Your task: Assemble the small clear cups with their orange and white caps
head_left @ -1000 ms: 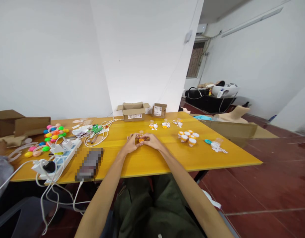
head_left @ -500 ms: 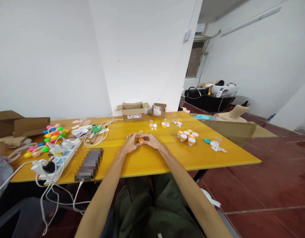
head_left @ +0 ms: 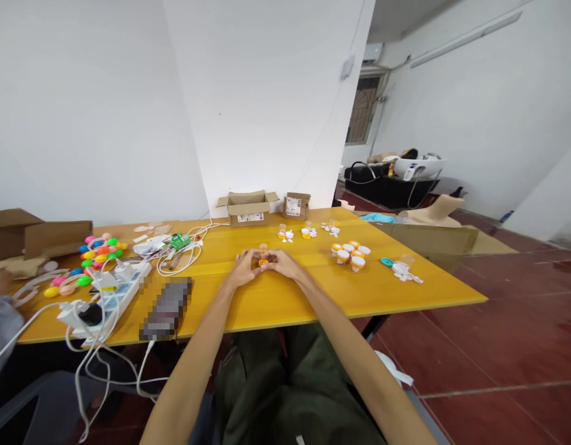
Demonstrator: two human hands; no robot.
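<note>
Both of my hands meet over the middle of the table point(head_left: 211, 303). Between their fingertips is a small orange round plastic part point(head_left: 264, 263), mostly covered by the fingers. My left hand point(head_left: 246, 267) curls around it from the left, and my right hand point(head_left: 283, 264) closes on it from the right. Just beyond the fingers a small clear cup point(head_left: 263, 247) shows in part. Farther back lie small groups of orange and white plastic parts point(head_left: 306, 235). Right of my hands stands a cluster of white-and-orange capped cups point(head_left: 358, 262).
A teal ring point(head_left: 386, 262) and white pieces point(head_left: 401, 270) lie at the right. Two cardboard boxes, one open point(head_left: 249, 210) and one smaller point(head_left: 296, 206), stand at the back. On the left are a power strip point(head_left: 123, 293) with cables, a phone point(head_left: 167, 308) and colourful balls point(head_left: 102, 250).
My hands stay together around the orange part with almost no movement. The whole view has shifted very slightly.
</note>
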